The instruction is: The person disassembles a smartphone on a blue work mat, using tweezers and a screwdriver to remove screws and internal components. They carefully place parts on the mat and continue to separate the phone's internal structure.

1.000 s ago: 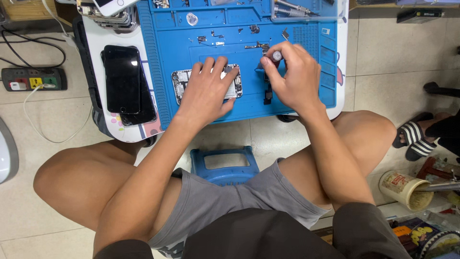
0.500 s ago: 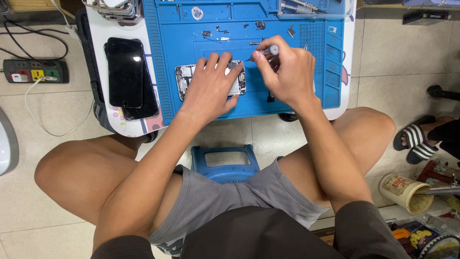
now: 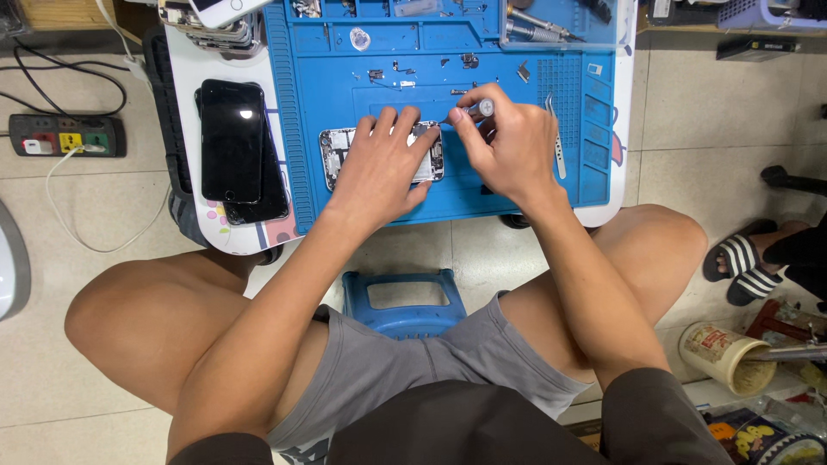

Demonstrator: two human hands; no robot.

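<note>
Screwdriving step, I'd say: left hand spread flat, pinning opened silver phone chassis on blue silicone mat; right hand pinches slim metal-capped screwdriver (tip hidden). Needs steady vertical pressure.

A blue work mat covers the small table. Left of the mat lie two black phones, stacked. Further left of it, a power strip sits on the floor. Tweezers rest on the mat's right part. Below the mat stands a blue stool; a paper cup stands lower right.
</note>
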